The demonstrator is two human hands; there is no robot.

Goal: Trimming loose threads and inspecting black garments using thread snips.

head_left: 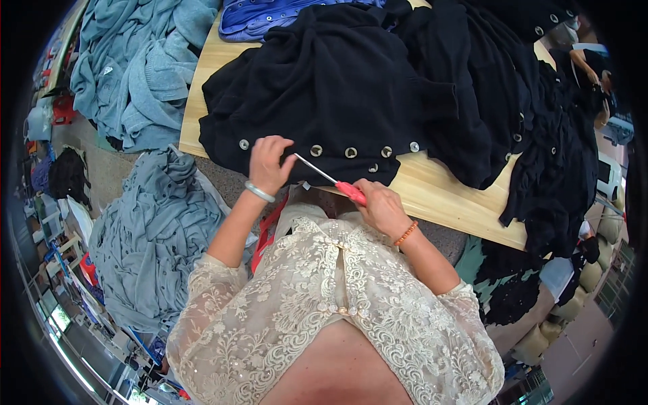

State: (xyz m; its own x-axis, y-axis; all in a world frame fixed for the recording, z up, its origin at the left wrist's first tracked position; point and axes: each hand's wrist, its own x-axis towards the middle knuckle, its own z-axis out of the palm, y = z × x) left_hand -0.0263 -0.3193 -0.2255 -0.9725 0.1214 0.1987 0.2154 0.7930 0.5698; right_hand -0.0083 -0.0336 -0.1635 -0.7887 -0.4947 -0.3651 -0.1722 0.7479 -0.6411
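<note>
You faced a pale wooden desk (439, 199) above a grey floor (106, 167). To your left, bright windows (59, 317) showed.

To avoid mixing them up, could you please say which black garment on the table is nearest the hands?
The leftmost black garment, with its button row beside the left hand; the others lie farther right.

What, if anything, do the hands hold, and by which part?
The right hand holds a tool by its red handle; whether the left hand holds anything is unclear.
</note>
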